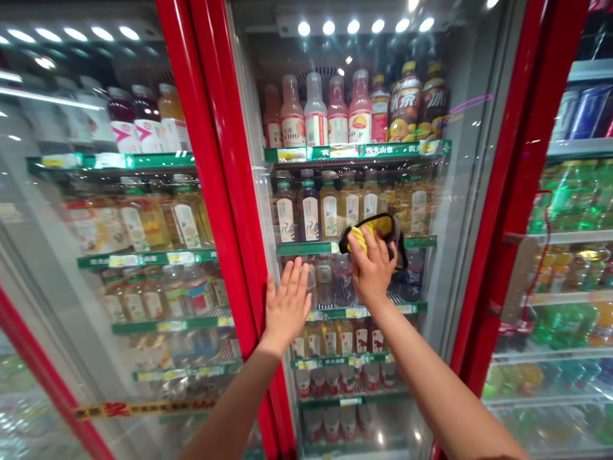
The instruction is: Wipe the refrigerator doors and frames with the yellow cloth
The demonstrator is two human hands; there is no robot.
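Observation:
My left hand (287, 303) lies flat near the left edge of the glass door (407, 377), beside the red door frame (239, 191), fingers stretched and pointing up. Higher and to the right, my right hand (374, 265) is wrapped round a yellow and black cloth (383, 225), held up at the glass around the second shelf's height. Part of the cloth is hidden behind my fingers. Through the glass, bottled drinks (330, 207) stand in rows on green-edged shelves (357, 152).
Another glass-fronted fridge door (43, 223) with bottles stands at the left. On the right, past a red post (517, 191), more shelves hold green bottles (569, 198) and cans (590, 112). A grey-brown door handle (520, 278) sits at the right.

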